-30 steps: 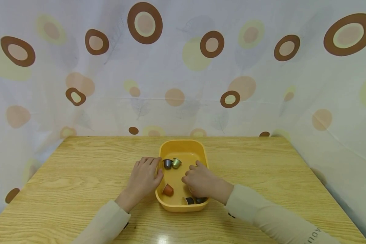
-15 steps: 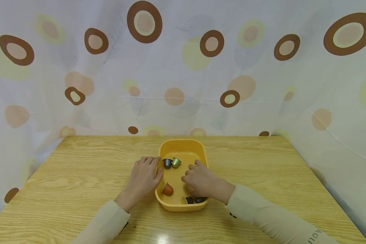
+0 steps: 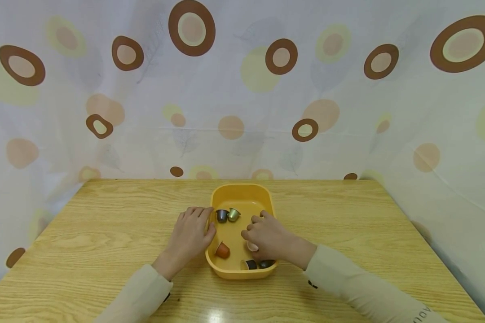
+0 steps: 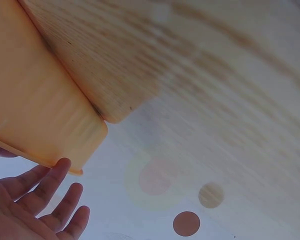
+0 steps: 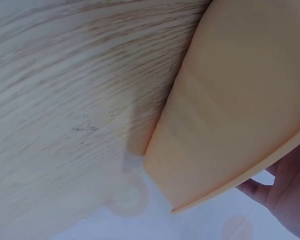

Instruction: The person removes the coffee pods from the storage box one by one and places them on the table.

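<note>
One pale capsule (image 3: 252, 246) now shows more, seemingly secured in the right hand (image 3: 271, 237), grip pinching; the relaxed left hand (image 3: 191, 231) touches the tray (image 3: 236, 274) at left.

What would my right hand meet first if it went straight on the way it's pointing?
Probably the green capsule in the yellow tray, farther forward and to the left of your right hand; the hand's height is unclear, so it might pass above.
</note>
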Tool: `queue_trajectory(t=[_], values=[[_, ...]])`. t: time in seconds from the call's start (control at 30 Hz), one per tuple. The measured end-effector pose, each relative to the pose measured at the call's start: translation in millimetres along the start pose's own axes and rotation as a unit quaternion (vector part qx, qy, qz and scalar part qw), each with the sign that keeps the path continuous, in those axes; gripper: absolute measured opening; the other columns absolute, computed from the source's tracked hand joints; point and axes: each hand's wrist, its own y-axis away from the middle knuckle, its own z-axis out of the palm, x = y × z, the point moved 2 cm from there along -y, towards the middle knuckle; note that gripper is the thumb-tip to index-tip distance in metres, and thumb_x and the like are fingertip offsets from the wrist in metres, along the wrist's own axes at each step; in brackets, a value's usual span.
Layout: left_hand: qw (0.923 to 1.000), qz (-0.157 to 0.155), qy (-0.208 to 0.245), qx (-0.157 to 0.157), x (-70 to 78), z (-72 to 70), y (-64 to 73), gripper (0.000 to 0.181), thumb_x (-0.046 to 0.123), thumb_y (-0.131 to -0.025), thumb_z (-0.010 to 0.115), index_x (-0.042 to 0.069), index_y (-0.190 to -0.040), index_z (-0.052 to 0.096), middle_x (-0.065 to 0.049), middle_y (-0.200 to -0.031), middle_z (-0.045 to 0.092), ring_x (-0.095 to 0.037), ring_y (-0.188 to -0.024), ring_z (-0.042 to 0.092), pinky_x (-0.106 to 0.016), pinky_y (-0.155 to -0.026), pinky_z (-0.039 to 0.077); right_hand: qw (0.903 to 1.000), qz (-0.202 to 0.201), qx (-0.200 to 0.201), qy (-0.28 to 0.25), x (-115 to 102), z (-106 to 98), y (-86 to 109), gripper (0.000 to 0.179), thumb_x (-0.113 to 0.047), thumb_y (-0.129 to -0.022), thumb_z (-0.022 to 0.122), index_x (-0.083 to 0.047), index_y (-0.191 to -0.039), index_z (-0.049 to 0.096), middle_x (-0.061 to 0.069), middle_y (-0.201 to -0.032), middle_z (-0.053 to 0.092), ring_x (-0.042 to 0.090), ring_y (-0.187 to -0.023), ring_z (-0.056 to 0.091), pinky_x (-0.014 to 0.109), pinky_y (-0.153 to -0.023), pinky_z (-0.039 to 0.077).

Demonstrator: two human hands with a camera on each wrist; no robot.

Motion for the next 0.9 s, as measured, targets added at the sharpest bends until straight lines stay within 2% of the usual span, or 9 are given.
queue_trajectory(t=[0.3, 0.57, 0.7, 0.9], values=[[1.0000, -0.004, 0.003, -0.002, 0.1, 0.5, -0.3, 0.035, 0.023, -0.085, 0.057, 0.009, -0.117, 0.059, -0.008, -0.110, 0.064, -0.027, -0.104, 0.055, -0.043, -0.088, 0.044, 0.9998, -0.006, 0.019, 0.010, 3.6, 3.2, 2.5, 0.009, -0.032, -0.079, 0.061, -0.024, -0.082, 0.063, -0.008, -0.074, 0.055, 0.013, -0.071, 0.047, 0.030, -0.064, 0.035], [1.0000, -0.001, 0.004, -0.001, -0.2, 1.1, -0.3, 0.036, 0.023, -0.085, 0.057, 0.009, -0.118, 0.059, -0.008, -0.110, 0.064, -0.027, -0.104, 0.055, -0.043, -0.088, 0.044, 0.9997, -0.001, 0.023, -0.003, 6.7, 4.3, 3.6, 0.015, -0.034, -0.076, 0.064, -0.022, -0.085, 0.063, -0.007, -0.080, 0.058, 0.014, -0.076, 0.049, 0.032, -0.068, 0.038], [1.0000, -0.001, 0.004, 0.000, -0.3, 1.2, -0.2, 0.036, 0.023, -0.085, 0.057, 0.009, -0.118, 0.059, -0.008, -0.110, 0.064, -0.027, -0.104, 0.055, -0.043, -0.089, 0.044, 0.9992, -0.002, 0.039, -0.008, 9.1, 4.4, 4.9, 0.016, -0.036, -0.077, 0.063, -0.022, -0.084, 0.062, -0.007, -0.079, 0.059, 0.014, -0.076, 0.049, 0.034, -0.070, 0.040], [1.0000, 0.000, -0.001, 0.008, 0.1, 1.0, -0.1, 0.035, 0.023, -0.085, 0.057, 0.008, -0.116, 0.060, -0.008, -0.108, 0.065, -0.027, -0.102, 0.056, -0.043, -0.087, 0.045, 0.9987, 0.005, 0.047, -0.017, 13.5, 3.1, 6.7, 0.024, -0.038, -0.075, 0.064, -0.022, -0.092, 0.064, -0.008, -0.083, 0.061, 0.014, -0.078, 0.049, 0.035, -0.073, 0.041]])
